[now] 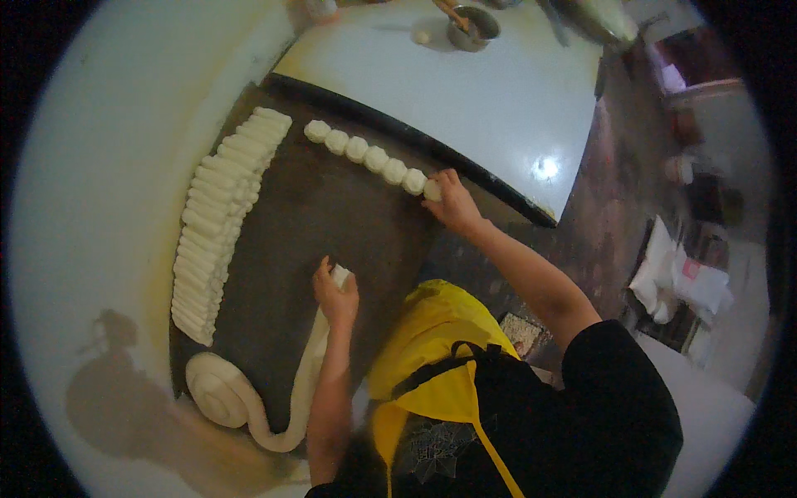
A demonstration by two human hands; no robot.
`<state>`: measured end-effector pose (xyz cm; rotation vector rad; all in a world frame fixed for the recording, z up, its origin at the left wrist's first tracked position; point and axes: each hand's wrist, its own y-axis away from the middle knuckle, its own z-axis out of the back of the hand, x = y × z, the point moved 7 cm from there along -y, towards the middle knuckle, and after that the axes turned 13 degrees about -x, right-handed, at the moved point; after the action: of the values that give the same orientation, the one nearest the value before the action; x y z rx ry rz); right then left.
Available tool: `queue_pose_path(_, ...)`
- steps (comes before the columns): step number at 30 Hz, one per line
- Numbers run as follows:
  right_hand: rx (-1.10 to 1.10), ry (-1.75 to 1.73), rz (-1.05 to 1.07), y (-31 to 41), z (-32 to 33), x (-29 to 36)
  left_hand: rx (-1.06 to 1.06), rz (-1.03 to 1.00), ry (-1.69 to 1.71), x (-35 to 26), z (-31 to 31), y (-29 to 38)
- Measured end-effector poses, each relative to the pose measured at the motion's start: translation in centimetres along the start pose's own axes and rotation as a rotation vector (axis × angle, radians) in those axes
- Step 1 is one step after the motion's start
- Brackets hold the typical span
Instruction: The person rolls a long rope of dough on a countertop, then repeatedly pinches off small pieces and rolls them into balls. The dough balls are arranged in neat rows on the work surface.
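Note:
A long rope of dough (301, 386) runs along the dark work table (305, 218) and ends in a flat coil (218, 392) at the lower left. My left hand (337, 295) is closed around the rope's free end, whose cut face shows between thumb and fingers. Farther up, a row of round dough pieces (356, 149) crosses the table in a slanting line. My right hand (454, 202) grips the dough piece (432, 190) at the right end of that row; it sits close beside its neighbour, and my fingers hide part of it.
Stacked dough strips (215, 218) line the table's left side by the wall (112, 187). Beyond the table's far edge, a white counter (485, 118) with a dark rim holds a metal pot (473, 30). White sacks (679, 280) are at the right.

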<state>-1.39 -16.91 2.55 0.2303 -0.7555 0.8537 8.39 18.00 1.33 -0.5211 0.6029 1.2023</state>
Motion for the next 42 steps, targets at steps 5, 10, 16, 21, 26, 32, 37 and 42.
queue_pose_path(5, 0.018, 0.039, -0.077, 0.8, 0.0, -1.3, 0.08, 0.005, -0.154, 0.1, 1.6, 1.5)
queue_pose_path(10, -0.055, -0.026, -0.033, -1.0, -1.8, 0.0, 0.074, 0.017, -0.327, 0.2, 2.8, 3.0)
queue_pose_path(16, -0.263, 0.184, 0.145, 0.2, 2.2, 4.4, 0.083, 0.011, -0.332, 2.6, 2.5, 2.7)
queue_pose_path(21, 0.279, -0.228, -0.238, 4.2, -6.0, 9.2, 0.061, -0.005, -0.17, 3.7, 3.2, 2.9)
queue_pose_path(26, 0.94, -0.432, -0.475, 12.1, -20.0, 16.3, -0.095, -0.236, -0.1, 2.6, 3.6, 4.8)
queue_pose_path(32, 0.845, 0.17, 0.458, 12.5, -23.4, 17.5, -0.139, -0.004, -0.141, 2.0, 3.9, 4.7)
queue_pose_path(37, 0.82, 0.099, 0.247, 8.9, -23.4, 18.0, -0.299, -0.046, -0.171, -0.5, 6.9, 1.4)
queue_pose_path(42, 0.729, 0.112, 0.405, 6.4, -21.8, 21.8, 0.216, 0.405, -0.031, 3.5, 2.9, -1.7)
